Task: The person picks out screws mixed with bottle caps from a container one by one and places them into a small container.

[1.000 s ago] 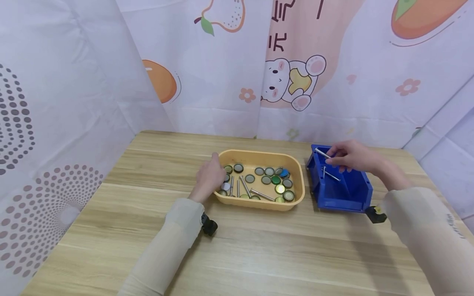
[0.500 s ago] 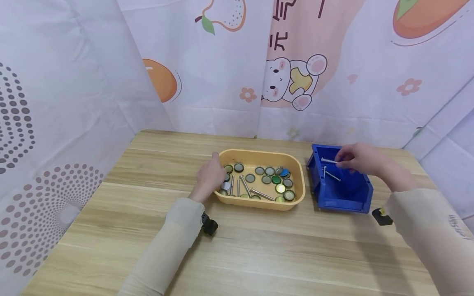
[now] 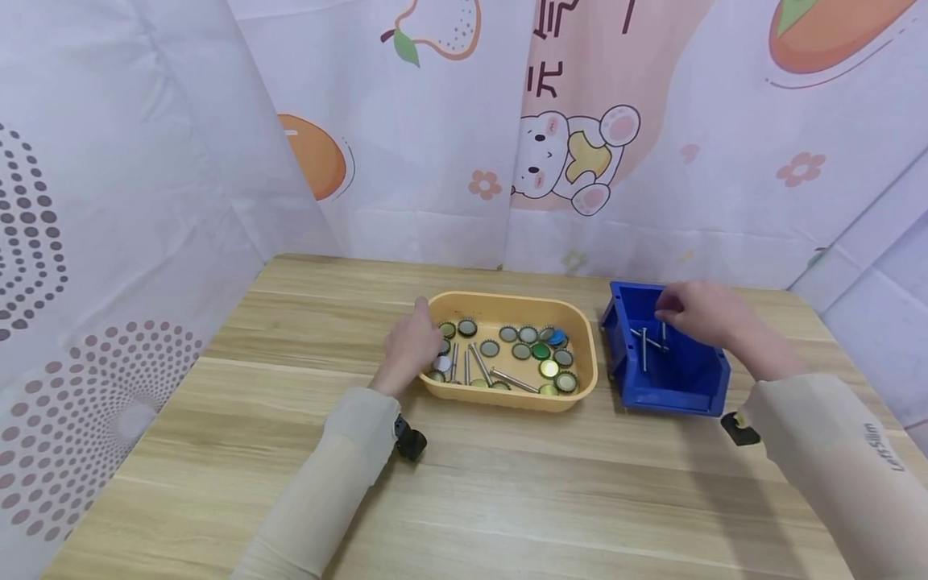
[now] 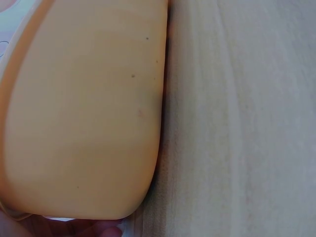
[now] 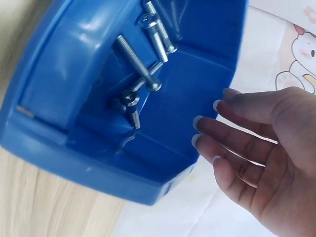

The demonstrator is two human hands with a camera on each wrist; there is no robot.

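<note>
My left hand point(image 3: 412, 348) grips the left end of a yellow plastic tray point(image 3: 500, 398). In the left wrist view the tray wall point(image 4: 84, 113) fills much of the picture, with only some fingers point(image 4: 106, 228) showing at the bottom. Several bottle caps point(image 3: 490, 349) and bolts point(image 3: 513, 380) lie inside that tray. Over the back right of a blue bin point(image 3: 670, 400) is my right hand point(image 3: 703, 310). The right wrist view shows this hand point(image 5: 291, 187) with loosely bent fingers and nothing between them. Several silver bolts point(image 5: 138, 64) rest in the bin, some crossing each other.
Both containers stand on a wood-grain table point(image 3: 507, 491), the bin right of the tray with a narrow gap between. A printed curtain point(image 3: 413, 161) hangs right behind the table and along its sides. Small black wrist cameras point(image 3: 410, 443) are strapped to both sleeves.
My right hand has let go of the bolts it pinched, after shifting slightly right over the bin. They have dropped among the others there. The left hand and tray have stayed put.
</note>
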